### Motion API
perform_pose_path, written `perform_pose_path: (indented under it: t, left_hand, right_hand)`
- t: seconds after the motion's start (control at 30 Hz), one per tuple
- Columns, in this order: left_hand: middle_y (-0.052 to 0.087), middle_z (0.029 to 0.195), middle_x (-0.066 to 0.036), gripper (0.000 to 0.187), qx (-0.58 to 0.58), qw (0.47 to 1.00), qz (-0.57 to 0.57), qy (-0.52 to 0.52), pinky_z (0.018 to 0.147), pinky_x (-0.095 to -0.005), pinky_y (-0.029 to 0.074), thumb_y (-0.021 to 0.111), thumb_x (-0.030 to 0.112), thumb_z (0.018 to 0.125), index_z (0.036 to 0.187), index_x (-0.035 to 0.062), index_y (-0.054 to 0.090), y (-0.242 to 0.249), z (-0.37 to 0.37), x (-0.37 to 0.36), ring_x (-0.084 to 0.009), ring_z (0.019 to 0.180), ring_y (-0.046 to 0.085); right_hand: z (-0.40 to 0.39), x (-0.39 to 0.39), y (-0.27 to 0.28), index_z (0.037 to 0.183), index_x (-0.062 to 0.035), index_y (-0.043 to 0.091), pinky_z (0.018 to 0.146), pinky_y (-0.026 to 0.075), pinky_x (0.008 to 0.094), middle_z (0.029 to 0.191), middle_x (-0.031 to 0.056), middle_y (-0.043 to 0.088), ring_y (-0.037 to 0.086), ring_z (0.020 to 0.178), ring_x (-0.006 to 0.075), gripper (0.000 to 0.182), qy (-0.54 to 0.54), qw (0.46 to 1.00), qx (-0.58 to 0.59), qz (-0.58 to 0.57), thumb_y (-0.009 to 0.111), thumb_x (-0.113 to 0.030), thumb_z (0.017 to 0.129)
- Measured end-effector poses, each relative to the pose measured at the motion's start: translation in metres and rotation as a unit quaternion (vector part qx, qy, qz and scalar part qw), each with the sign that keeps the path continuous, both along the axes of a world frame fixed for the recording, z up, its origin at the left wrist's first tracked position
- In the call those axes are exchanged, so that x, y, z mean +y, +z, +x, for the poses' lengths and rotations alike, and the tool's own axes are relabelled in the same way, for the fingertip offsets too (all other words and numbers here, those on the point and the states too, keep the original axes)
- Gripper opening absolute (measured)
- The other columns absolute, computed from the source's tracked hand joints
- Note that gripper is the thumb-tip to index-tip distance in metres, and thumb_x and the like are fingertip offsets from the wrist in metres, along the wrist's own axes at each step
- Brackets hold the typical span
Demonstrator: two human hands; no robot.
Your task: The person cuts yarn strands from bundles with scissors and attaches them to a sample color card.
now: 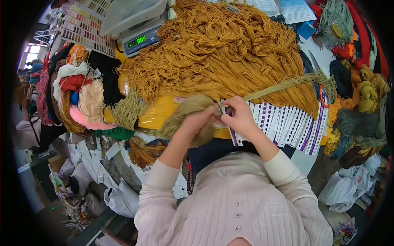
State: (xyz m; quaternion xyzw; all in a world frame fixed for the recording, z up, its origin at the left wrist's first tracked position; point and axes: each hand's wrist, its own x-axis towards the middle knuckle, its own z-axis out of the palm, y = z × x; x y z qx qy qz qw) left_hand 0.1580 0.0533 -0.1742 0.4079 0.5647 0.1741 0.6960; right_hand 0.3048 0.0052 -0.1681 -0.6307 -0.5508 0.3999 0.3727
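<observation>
My left hand (200,121), smeared by motion, is closed at a skein of olive-beige yarn (193,105) that bunches over and around it. Close beside it, my right hand (240,117) pinches the upper end of a white and purple card with punched holes (235,138). Both hands' fingertips nearly meet at this card; strands between them are too blurred to make out. A row of similar punched cards (283,123) lies right of my right hand. Beyond both hands spreads a large heap of mustard yarn (221,49), with an olive yarn strand (283,85) across its right side.
A digital scale (141,40) reading 0.04 carries a clear plastic tub (133,16). Colour sample cards (84,24) stand at the back left. Coloured yarn skeins (78,92) fill the left, and more skeins (365,98) the right, near scissors (322,96) and a jar (329,35).
</observation>
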Motion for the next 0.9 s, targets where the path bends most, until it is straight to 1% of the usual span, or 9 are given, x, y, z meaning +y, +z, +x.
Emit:
perform_pose_path:
  t: [0.13,0.27,0.5,0.6,0.63,0.7,0.8,0.83,0.9]
  left_hand:
    - [0.049,0.058,0.002,0.013,-0.124,0.985,-0.111,0.048,0.049,-0.0198,0.037,0.055,0.015,0.076,0.066,0.0072,0.055,0.013,-0.031,0.018,-0.0067,0.051,0.044]
    - [0.049,0.06,0.001,0.005,-0.073,0.994,-0.053,0.063,0.047,-0.0182,0.035,0.056,0.011,0.075,0.074,0.0058,0.055,-0.001,-0.022,0.012,-0.006,0.05,0.042]
    - [0.054,0.068,-0.002,0.009,-0.306,0.924,-0.212,0.088,0.046,-0.019,0.036,0.051,0.011,0.077,0.082,0.0039,0.054,0.048,-0.036,0.007,-0.0065,0.048,0.042]
    - [0.055,0.07,-0.002,0.01,-0.198,0.963,-0.18,-0.039,0.046,-0.0184,0.035,0.05,0.013,0.078,0.08,0.0037,0.054,0.024,-0.018,0.012,-0.0059,0.048,0.042]
    - [0.054,0.068,-0.001,0.012,-0.107,0.982,-0.118,-0.097,0.046,-0.0179,0.035,0.05,0.015,0.079,0.078,0.0038,0.055,0.015,-0.002,0.008,-0.0057,0.048,0.042]
    - [0.052,0.06,0.0,0.017,0.021,0.985,-0.05,-0.162,0.046,-0.0161,0.035,0.051,0.02,0.08,0.072,0.0045,0.055,0.001,0.014,0.004,-0.005,0.05,0.045]
    - [0.051,0.061,0.0,0.017,0.067,0.988,-0.114,-0.076,0.047,-0.0159,0.036,0.052,0.02,0.08,0.075,0.0044,0.056,0.007,0.008,0.017,-0.0049,0.051,0.045]
    - [0.051,0.061,0.0,0.017,-0.028,0.996,-0.081,0.016,0.047,-0.0156,0.036,0.052,0.019,0.08,0.078,0.0029,0.055,0.016,0.0,0.018,-0.0047,0.052,0.045]
    - [0.051,0.062,0.001,0.016,-0.186,0.964,-0.187,-0.012,0.046,-0.0166,0.037,0.052,0.017,0.079,0.083,0.0022,0.056,0.008,-0.021,0.021,-0.0052,0.05,0.045]
  right_hand:
    - [0.0,-0.003,-0.01,0.085,0.0027,0.056,0.065,0.042,0.0305,0.079,0.0133,0.05,0.051,0.071,0.0258,0.033,-0.015,0.999,0.011,0.038,0.059,-0.013,0.056]
    - [-0.003,-0.004,-0.013,0.088,0.002,0.054,0.067,0.041,0.032,0.081,0.0136,0.049,0.05,0.074,0.0275,0.036,0.005,0.999,-0.006,0.051,0.061,-0.014,0.057]
    - [-0.008,-0.006,-0.023,0.083,-0.0011,0.047,0.061,0.041,0.0331,0.076,0.0133,0.049,0.051,0.069,0.0271,0.014,-0.04,0.987,-0.069,0.14,0.052,-0.004,0.07]
    - [-0.006,-0.007,-0.02,0.084,-0.0019,0.046,0.055,0.039,0.028,0.07,0.012,0.05,0.05,0.06,0.0237,0.015,-0.064,0.993,0.1,0.01,0.05,-0.002,0.07]
    - [-0.001,-0.007,-0.024,0.088,-0.003,0.046,0.057,0.035,0.0191,0.068,0.0018,0.05,0.043,0.065,0.0062,0.015,-0.064,0.988,0.134,-0.037,0.047,0.002,0.073]
    - [0.0,-0.005,-0.031,0.09,-0.0021,0.046,0.06,0.036,0.0188,0.069,0.0008,0.051,0.045,0.066,0.0064,0.017,-0.082,0.971,0.221,-0.029,0.046,0.003,0.074]
    - [-0.002,0.001,-0.021,0.085,0.0009,0.051,0.067,0.039,0.0191,0.068,0.0008,0.052,0.049,0.069,0.0086,0.014,-0.115,0.912,0.394,0.003,0.044,0.006,0.075]
    - [0.004,0.0,-0.018,0.082,0.0013,0.053,0.068,0.039,0.0198,0.069,0.0013,0.052,0.049,0.069,0.0091,0.013,-0.095,0.905,0.414,-0.012,0.044,0.007,0.074]
    - [0.001,0.001,-0.019,0.073,-0.0005,0.059,0.061,0.04,0.0213,0.072,0.0029,0.056,0.051,0.067,0.0101,0.008,-0.07,0.922,0.379,-0.016,0.051,0.0,0.073]
